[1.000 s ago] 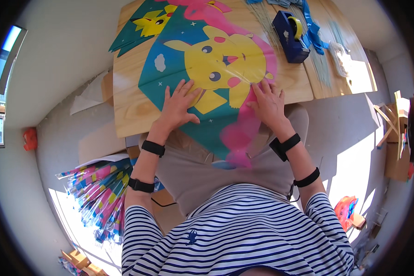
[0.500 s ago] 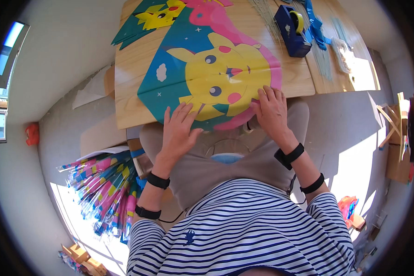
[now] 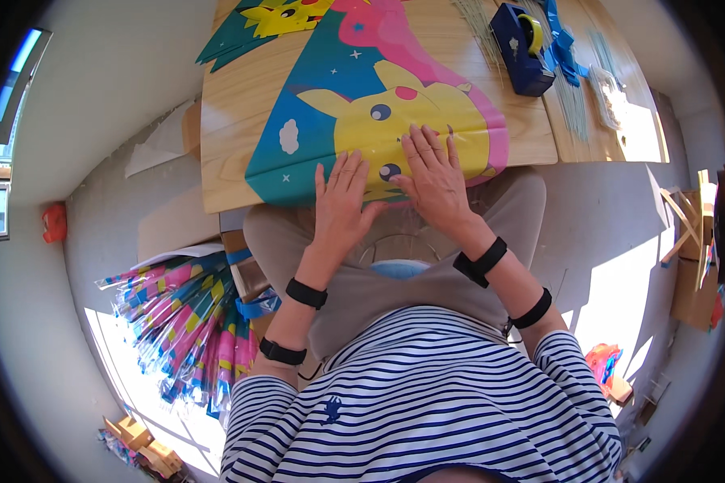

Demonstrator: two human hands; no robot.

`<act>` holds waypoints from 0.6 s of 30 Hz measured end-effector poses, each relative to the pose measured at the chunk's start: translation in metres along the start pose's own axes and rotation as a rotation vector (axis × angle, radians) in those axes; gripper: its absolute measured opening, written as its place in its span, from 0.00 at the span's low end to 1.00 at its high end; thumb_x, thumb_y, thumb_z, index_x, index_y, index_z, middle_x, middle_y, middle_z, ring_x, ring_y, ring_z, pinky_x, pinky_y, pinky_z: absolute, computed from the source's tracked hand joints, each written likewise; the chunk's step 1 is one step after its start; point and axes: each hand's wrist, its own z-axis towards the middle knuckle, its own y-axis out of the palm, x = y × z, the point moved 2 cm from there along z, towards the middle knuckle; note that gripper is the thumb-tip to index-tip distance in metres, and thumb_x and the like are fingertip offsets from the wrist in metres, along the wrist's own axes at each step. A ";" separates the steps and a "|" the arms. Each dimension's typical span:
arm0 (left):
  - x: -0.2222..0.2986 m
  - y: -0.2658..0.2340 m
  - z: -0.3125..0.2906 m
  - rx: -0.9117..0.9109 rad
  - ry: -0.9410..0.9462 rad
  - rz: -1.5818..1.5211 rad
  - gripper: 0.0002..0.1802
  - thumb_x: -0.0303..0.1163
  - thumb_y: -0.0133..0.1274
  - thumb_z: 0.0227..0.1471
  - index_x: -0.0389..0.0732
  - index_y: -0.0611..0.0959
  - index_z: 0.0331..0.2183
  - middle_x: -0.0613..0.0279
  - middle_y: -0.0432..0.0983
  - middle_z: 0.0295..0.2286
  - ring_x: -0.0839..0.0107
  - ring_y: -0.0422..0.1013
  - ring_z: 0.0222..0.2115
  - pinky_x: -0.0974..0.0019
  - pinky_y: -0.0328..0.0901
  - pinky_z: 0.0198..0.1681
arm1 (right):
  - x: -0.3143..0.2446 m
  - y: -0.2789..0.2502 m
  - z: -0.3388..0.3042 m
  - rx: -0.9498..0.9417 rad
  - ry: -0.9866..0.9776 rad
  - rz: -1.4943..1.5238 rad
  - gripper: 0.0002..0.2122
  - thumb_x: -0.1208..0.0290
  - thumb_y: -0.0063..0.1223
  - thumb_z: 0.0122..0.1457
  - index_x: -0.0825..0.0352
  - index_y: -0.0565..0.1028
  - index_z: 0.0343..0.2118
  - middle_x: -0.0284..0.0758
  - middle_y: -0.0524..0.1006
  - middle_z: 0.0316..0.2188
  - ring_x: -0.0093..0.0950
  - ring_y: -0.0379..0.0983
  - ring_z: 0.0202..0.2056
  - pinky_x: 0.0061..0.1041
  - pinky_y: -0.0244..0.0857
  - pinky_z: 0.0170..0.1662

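A large thin printed sheet [image 3: 451, 121] in yellow, teal and pink lies over the near edge of the table, with a cartoon animal face on it. My left hand [image 3: 345, 191] rests flat on its near part, fingers stretched out and apart. Further right, my right hand [image 3: 437, 177] lies with spread fingers across the yellow face, covering part of it. Neither hand grips anything. The sheet's near edge is partly hidden behind my hands. More sheets [image 3: 286, 18] of similar print lie at the table's far left.
At the table's far right stand a blue tape dispenser [image 3: 517, 60] with yellow tape, thin clear rods [image 3: 572, 113], blue ribbon-like strips [image 3: 562, 48] and a clear plastic box [image 3: 608, 97]. Many wrapped colourful bundles [image 3: 189, 322] lie low on my left, beside an open cardboard box [image 3: 246, 270].
My right hand has moved left and away from me, from the sheet's near right edge onto the face. My left hand has shifted right. The sheet's near part reaches less far toward me.
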 end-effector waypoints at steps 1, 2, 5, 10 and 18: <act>0.002 0.001 0.004 0.012 -0.011 -0.008 0.43 0.42 0.65 0.44 0.36 0.68 0.59 0.53 0.59 0.62 0.56 0.53 0.64 0.40 0.42 0.65 | -0.005 0.008 0.004 -0.011 -0.015 -0.003 0.31 0.52 0.52 0.60 0.70 0.65 0.60 0.42 0.60 0.65 0.40 0.52 0.67 0.51 0.40 0.67; 0.002 0.002 0.005 0.006 -0.018 -0.008 0.43 0.41 0.64 0.44 0.36 0.68 0.59 0.53 0.59 0.62 0.56 0.53 0.64 0.41 0.42 0.65 | -0.010 0.019 0.008 -0.021 -0.034 -0.003 0.32 0.53 0.53 0.59 0.70 0.64 0.61 0.42 0.59 0.65 0.40 0.51 0.67 0.51 0.40 0.67; -0.004 0.008 0.003 -0.012 -0.029 -0.010 0.41 0.37 0.63 0.46 0.37 0.67 0.59 0.53 0.59 0.62 0.56 0.52 0.65 0.41 0.42 0.65 | -0.013 0.031 -0.007 -0.089 0.013 -0.036 0.33 0.54 0.55 0.57 0.69 0.63 0.61 0.42 0.58 0.65 0.39 0.50 0.68 0.50 0.39 0.67; -0.013 0.013 -0.008 0.005 -0.009 -0.014 0.37 0.34 0.60 0.49 0.36 0.68 0.59 0.52 0.59 0.62 0.57 0.52 0.65 0.39 0.42 0.65 | -0.022 0.025 -0.008 -0.079 0.022 -0.033 0.36 0.53 0.57 0.55 0.70 0.62 0.62 0.42 0.57 0.66 0.38 0.48 0.69 0.50 0.38 0.68; -0.030 0.000 -0.017 -0.018 -0.044 -0.017 0.35 0.30 0.54 0.54 0.40 0.64 0.62 0.59 0.56 0.64 0.61 0.52 0.65 0.42 0.40 0.66 | -0.023 0.038 -0.004 -0.137 -0.046 -0.002 0.37 0.51 0.55 0.56 0.69 0.59 0.64 0.41 0.55 0.67 0.37 0.47 0.69 0.50 0.36 0.68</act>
